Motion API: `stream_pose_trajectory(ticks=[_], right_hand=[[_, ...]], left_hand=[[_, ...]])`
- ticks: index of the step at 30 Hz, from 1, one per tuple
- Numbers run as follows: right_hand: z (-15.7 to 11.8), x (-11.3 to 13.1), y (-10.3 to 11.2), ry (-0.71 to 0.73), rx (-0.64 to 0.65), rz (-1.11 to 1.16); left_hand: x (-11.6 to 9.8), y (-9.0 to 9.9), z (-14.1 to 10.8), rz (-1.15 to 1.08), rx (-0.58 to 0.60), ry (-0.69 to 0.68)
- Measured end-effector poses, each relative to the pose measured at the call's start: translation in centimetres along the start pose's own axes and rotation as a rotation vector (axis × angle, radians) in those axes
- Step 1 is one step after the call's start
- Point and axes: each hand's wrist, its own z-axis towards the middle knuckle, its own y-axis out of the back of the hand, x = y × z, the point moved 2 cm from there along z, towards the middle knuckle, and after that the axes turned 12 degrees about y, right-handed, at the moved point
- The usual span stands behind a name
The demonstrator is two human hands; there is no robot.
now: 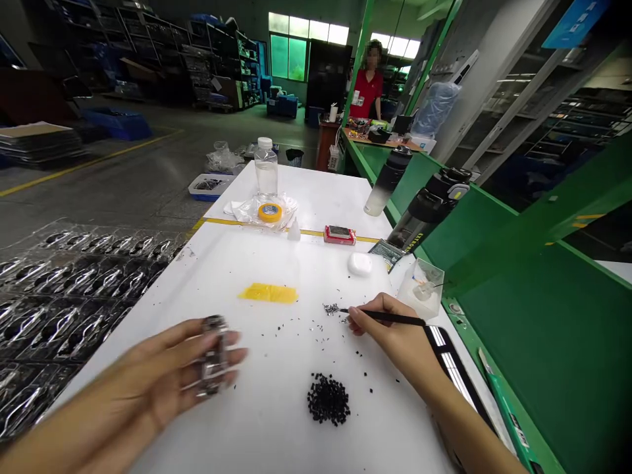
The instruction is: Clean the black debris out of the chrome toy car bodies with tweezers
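Note:
My left hand point(172, 368) is closed around a shiny dark metal-and-plastic part point(213, 359), raised over the left side of the white table; blur hides its exact kind. In my right hand point(382, 322) is a pair of black tweezers point(390, 317), held like a pen. Their tips reach a small pile of silvery metal pins point(330, 309), and more tiny pieces lie scattered around it. Whether the tips grip a pin is too small to tell. Nearer to me lies a heap of small black pieces point(328, 399). A strip of yellow tape point(269, 293) is stuck on the table between and beyond my hands.
Along the right stand two drink bottles point(388, 181), a small clear box point(422, 286), a phone point(451, 362) and a green cutter knife point(511, 415). A white earbud case point(360, 264) and tape roll point(270, 212) lie farther back. Trays point(93, 289) fill the left. A person in red point(369, 85) stands beyond.

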Motion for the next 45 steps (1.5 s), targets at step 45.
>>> stream_pose_trajectory(ticks=[45], right_hand=[[-5.1,2.4,0.2,0.011,0.104,0.424]], left_hand=[[3.6,-8.6,2.7,0.728,0.21,-1.312]])
